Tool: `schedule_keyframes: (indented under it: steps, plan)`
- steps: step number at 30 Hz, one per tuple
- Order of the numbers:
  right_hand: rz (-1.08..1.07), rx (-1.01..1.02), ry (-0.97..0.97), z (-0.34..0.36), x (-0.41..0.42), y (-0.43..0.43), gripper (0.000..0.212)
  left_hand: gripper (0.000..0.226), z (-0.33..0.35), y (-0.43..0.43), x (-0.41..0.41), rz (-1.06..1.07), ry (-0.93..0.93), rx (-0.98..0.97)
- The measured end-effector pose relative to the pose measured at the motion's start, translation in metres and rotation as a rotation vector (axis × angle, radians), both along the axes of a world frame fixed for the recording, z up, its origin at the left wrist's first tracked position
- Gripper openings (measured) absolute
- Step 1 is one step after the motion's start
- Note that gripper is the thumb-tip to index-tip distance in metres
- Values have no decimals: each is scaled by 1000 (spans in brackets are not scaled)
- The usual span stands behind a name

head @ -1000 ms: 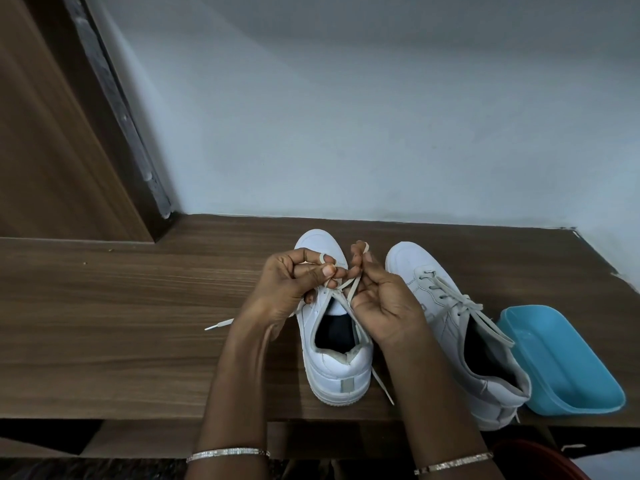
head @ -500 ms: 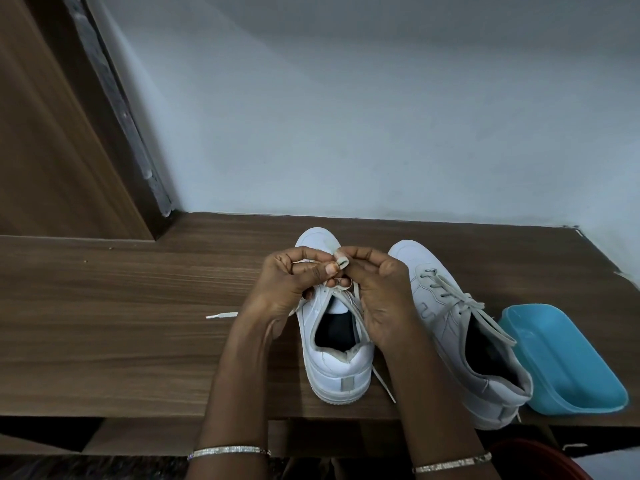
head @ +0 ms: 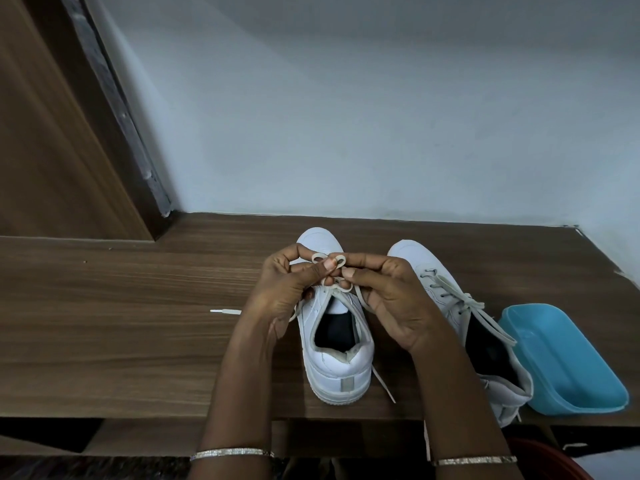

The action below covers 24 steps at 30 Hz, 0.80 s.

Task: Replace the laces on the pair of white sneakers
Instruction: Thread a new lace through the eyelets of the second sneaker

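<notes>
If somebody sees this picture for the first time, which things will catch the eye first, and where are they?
First, the left hand and right hand, which pinch small loops of the lace above a white sneaker in the middle of the wooden table. Next, the second sneaker, its lace threaded, stands to the right, with a bright blue tray beyond it.

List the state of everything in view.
Left hand, pinching a lace loop.
Right hand, pinching the other loop.
Lace, two loops formed, ends loose.
Centre sneaker, upright, being tied.
Other sneaker, laced, untied.
Blue tub, empty.
</notes>
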State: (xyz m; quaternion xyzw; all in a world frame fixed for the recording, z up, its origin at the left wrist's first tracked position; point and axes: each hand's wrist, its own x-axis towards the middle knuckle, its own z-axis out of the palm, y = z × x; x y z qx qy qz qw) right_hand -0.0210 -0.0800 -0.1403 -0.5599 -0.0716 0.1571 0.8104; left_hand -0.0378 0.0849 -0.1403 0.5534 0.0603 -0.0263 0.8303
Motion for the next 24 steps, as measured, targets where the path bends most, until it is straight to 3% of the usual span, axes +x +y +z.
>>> schedule_keyframes:
  steps: [7, 16, 24]
  plan:
    - [-158, -51, -18, -3, -2, 15, 14, 13, 6, -3, -2, 26, -151, 152]
    - [-294, -201, -33, -3, -1, 26, 17, 21, -2, 5, 3, 69, -245, 346]
    - [-400, -152, 18, 5, -4, 31, 9, 23, -4, 8, 3, 72, -275, 500]
